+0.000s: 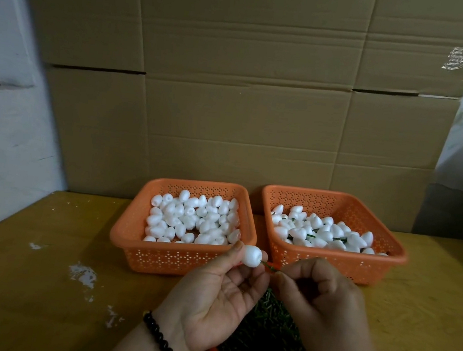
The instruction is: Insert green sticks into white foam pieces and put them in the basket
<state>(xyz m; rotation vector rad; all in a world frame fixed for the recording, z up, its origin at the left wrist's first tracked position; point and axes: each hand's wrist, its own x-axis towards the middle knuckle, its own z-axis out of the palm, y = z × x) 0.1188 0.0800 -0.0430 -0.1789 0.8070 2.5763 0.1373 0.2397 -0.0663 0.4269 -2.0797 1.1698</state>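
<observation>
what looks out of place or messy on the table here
White crumbs and smears lie scattered on the wooden table left of the hands, likely foam debris. Both orange baskets sit upright with their contents inside.

Dim indoor light, warm-yellow cast, seems to come from above and slightly left. Soft shadows only: a faint one under the orange baskets (182,259) and a dark patch below the hands at 6 o'clock. White foam pieces (192,220) are the brightest spot, nearly blown out. Glare on clear tape (460,59) at 2 o'clock. Wide-angle bend: cardboard wall (235,88) seams curve toward edges. Corners soft & blurry, esp. 3 and 9 o'clock; centre fairly sharp.
</observation>
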